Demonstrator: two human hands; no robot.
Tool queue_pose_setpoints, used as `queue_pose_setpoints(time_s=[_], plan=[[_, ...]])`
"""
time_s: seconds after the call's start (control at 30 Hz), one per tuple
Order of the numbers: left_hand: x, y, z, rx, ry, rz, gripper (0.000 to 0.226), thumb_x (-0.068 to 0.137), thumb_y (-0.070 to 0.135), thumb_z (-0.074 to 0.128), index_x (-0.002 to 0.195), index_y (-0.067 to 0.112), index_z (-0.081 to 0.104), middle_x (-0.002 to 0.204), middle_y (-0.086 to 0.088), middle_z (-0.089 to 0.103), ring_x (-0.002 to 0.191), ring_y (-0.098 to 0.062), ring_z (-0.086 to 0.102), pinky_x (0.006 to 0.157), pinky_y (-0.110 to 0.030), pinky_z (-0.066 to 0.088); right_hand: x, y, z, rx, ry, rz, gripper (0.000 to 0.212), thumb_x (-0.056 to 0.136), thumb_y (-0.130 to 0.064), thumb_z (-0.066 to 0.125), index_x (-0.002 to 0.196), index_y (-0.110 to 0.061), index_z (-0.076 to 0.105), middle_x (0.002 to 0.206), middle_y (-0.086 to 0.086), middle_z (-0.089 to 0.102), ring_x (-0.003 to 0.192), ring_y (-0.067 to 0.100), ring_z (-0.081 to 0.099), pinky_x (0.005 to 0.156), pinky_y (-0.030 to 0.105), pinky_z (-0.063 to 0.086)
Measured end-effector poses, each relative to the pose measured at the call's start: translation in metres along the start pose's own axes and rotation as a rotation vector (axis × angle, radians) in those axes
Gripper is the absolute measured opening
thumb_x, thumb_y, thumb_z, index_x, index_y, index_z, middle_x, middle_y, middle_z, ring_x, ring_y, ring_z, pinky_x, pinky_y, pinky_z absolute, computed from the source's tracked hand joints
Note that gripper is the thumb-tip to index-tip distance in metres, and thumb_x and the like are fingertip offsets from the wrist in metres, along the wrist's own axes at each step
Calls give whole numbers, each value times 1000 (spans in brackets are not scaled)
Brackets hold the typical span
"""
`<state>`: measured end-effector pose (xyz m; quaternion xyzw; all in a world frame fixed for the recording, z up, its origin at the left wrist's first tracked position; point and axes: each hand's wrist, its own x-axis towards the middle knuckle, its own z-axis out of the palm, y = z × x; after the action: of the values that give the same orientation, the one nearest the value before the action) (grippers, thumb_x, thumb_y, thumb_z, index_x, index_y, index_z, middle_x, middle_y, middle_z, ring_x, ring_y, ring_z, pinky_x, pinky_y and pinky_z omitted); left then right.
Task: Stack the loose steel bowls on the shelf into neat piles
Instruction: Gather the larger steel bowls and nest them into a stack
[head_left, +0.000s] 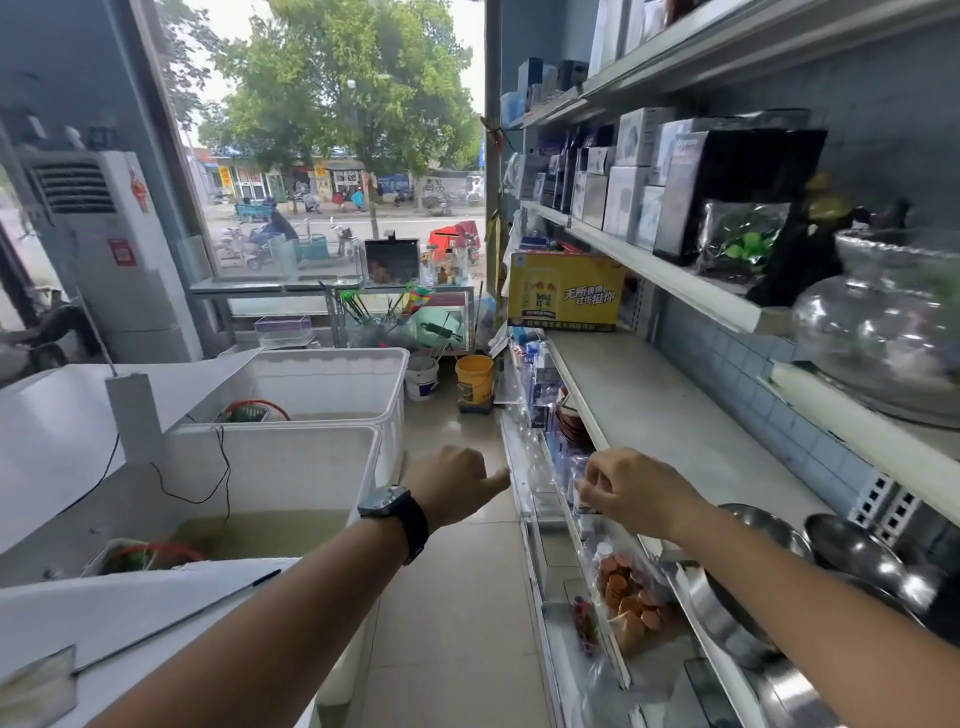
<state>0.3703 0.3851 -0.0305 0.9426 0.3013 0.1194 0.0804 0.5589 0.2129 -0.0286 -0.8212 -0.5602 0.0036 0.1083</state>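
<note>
Several loose steel bowls lie on the grey shelf (675, 410) at the lower right: one bowl (769, 525) behind my right forearm, a second bowl (852, 551) next to it, and a deeper nested pile (727, 618) at the shelf's front edge. More steel rims (795, 691) show at the bottom. My right hand (634, 493) hovers over the shelf's front edge left of the bowls, fingers loosely curled, with nothing plainly held. My left hand (457, 483), with a black watch on the wrist, hangs over the aisle with curled fingers and thumb out, empty.
Clear packets (628, 597) of orange pieces hang below the shelf edge. A yellow carton (563, 291) stands at the shelf's far end. A glass bowl (883, 322) sits on the upper shelf. White water tubs (291, 467) line the left of the tiled aisle, with buckets (474, 379) beyond.
</note>
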Motion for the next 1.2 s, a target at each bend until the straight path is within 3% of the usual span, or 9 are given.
queue_pose_setpoints(time_s=[0.1,0.37,0.53,0.7,0.8,0.97,1.2], plan=[[19,-4,6,-2,-10,-11,60,97,59,43,64,9,53,64,-4,50,56,-21,44,53,-28,31,14,7,9,3,-9,18,31,98,-54,46,88,-26,55,88,-10,57,79,8,54,72,27,48],[74,-27,24,-69,-35,45,56,97,56,46,63,12,50,62,-3,45,55,-20,38,52,-28,28,60,18,13,-10,14,60,29,99,-50,46,89,-25,57,85,-12,56,78,6,54,61,20,38],[118,-45,25,-96,-42,113,63,98,56,46,67,3,58,63,-4,48,55,-20,39,51,-29,28,90,26,15,-28,21,111,31,98,-53,46,88,-26,56,85,-11,56,77,5,53,62,23,40],[155,-64,36,-50,-31,175,65,96,60,44,60,6,54,56,0,43,48,-18,34,51,-28,30,115,33,18,-54,23,156,36,96,-59,42,89,-27,56,88,-10,58,80,8,55,66,26,44],[179,-70,42,-24,-53,214,65,96,61,44,64,7,57,59,-1,49,51,-20,42,52,-30,35,118,44,22,-55,20,218,38,97,-61,42,91,-27,57,90,-10,58,82,9,54,68,28,45],[208,-54,57,3,-86,292,61,98,57,43,60,10,49,58,-3,45,51,-21,40,52,-29,31,115,67,24,-60,7,322,33,97,-58,45,94,-27,57,95,-9,61,87,10,54,77,31,49],[259,-16,80,-4,-120,379,57,98,56,40,59,14,44,61,-3,46,53,-21,42,52,-28,34,131,112,20,-56,38,423,31,97,-55,48,93,-26,58,95,-9,62,87,11,54,73,30,46]])
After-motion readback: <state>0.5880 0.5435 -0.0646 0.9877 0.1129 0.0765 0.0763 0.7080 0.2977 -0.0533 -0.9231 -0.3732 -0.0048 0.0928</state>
